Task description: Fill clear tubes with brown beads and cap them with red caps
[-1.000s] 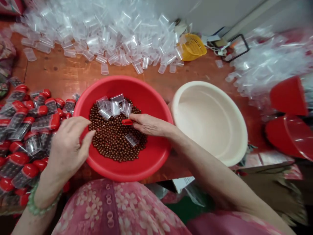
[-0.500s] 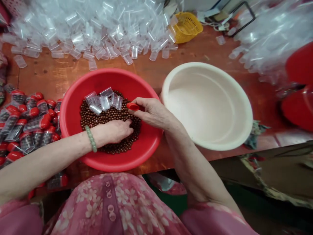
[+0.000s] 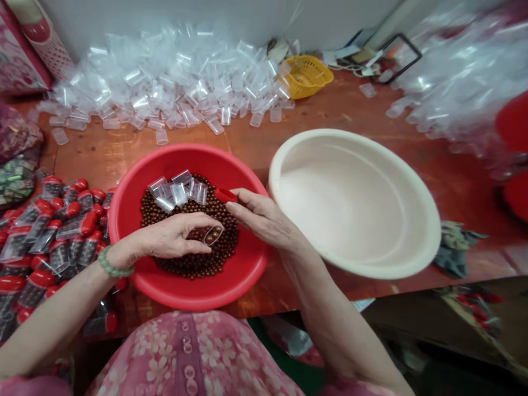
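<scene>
Head view | red basin (image 3: 193,300) near front edge of bench (image 3: 251,146) | left hand (image 3: 169,235), half-closed round clear tube (image 3: 213,236), above basin's middle | right hand (image 3: 266,219), narrow pinch on red cap (image 3: 225,194), by basin's right rim | change: tube raised from brown beads (image 3: 198,268), apparently loaded; cap separate

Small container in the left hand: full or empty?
Not empty: brown balls show inside the mouth of the container, which the left hand holds. Whether it is filled throughout, I cannot tell; fingers hide its sides.

yellow basket (image 3: 311,78) | crumpled rag (image 3: 454,248) near table (image 3: 338,110) edge | dark-rimmed frame (image 3: 410,45)
</scene>
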Demonstrator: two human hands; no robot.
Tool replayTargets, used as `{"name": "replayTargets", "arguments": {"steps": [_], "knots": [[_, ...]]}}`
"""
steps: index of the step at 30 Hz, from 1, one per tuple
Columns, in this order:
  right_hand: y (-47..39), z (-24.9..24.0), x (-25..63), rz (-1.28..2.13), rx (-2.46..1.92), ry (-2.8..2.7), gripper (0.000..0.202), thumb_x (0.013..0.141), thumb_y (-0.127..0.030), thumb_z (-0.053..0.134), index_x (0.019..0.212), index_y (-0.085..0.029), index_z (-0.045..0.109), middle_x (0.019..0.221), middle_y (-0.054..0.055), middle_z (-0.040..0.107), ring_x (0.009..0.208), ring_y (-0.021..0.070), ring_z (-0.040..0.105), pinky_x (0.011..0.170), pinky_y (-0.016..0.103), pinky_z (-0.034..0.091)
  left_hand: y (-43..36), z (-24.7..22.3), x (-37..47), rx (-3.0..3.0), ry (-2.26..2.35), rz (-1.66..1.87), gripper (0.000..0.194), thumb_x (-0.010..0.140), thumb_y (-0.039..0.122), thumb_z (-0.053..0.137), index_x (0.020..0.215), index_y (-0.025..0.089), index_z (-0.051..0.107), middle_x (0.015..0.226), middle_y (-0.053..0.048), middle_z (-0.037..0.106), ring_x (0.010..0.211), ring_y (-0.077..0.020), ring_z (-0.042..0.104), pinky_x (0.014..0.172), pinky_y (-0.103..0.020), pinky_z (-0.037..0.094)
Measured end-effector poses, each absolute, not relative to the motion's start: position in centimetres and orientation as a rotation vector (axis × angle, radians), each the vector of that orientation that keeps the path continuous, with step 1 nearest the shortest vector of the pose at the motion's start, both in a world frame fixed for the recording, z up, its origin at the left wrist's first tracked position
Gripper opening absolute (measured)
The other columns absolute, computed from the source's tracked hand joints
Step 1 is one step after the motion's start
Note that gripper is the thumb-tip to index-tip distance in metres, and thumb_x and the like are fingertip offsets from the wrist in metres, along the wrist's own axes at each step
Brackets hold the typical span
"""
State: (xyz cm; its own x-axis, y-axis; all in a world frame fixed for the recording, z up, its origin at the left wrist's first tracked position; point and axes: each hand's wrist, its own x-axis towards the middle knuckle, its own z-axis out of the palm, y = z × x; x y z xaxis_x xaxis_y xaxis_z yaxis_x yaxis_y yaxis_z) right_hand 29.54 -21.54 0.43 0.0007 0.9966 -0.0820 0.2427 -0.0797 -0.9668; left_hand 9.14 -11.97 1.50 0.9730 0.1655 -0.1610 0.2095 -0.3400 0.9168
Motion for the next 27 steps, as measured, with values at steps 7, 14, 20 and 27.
{"name": "replayTargets", "arguments": {"steps": [7, 14, 20, 27], "knots": [[-21.9, 0.8, 27.3, 1.213, -1.379, -1.327, 0.027, 0.093, -0.044, 0.051, 0.089, -0.019, 0.060, 0.071, -0.002, 0.047, 0.063, 0.0115, 0.044, 0.059, 0.025, 0.038, -15.0, 3.6, 6.0, 1.465, 0.463, 0.219, 0.041, 0.092, 0.032, 0.056, 0.131, 0.018, 0.053, 0.126, -0.010, 0.062, 0.115, -0.0212, 0.057, 0.100, -0.035, 0.045], [-21.7, 1.4, 26.1, 1.068, -1.363, -1.517, 0.021, 0.093, -0.030, 0.054, 0.103, -0.021, 0.070, 0.080, 0.001, 0.056, 0.073, 0.0129, 0.053, 0.069, 0.027, 0.044, -15.7, 2.3, 4.7, 1.346, 0.648, 0.447, 0.041, 0.094, 0.041, 0.049, 0.126, 0.015, 0.050, 0.109, -0.009, 0.060, 0.097, -0.0180, 0.059, 0.088, -0.033, 0.049], [-21.7, 1.6, 25.3, 0.762, -1.527, -1.813, 0.026, 0.094, -0.023, 0.051, 0.113, -0.020, 0.068, 0.092, 0.007, 0.064, 0.086, 0.0182, 0.063, 0.080, 0.034, 0.053, -15.4, 1.3, 4.9, 1.557, 0.802, 0.590, 0.028, 0.093, 0.033, 0.048, 0.113, 0.015, 0.054, 0.100, -0.007, 0.059, 0.089, -0.0167, 0.055, 0.084, -0.032, 0.046], [-21.5, 2.3, 24.4, 0.583, -1.454, -1.964, 0.031, 0.092, -0.019, 0.055, 0.122, -0.020, 0.061, 0.109, 0.009, 0.071, 0.097, 0.0206, 0.069, 0.087, 0.036, 0.058, -15.8, 0.9, 5.6, 1.448, 0.829, 0.617, 0.014, 0.086, 0.025, 0.056, 0.095, 0.014, 0.059, 0.084, -0.001, 0.059, 0.077, -0.0128, 0.052, 0.074, -0.027, 0.041]]}}
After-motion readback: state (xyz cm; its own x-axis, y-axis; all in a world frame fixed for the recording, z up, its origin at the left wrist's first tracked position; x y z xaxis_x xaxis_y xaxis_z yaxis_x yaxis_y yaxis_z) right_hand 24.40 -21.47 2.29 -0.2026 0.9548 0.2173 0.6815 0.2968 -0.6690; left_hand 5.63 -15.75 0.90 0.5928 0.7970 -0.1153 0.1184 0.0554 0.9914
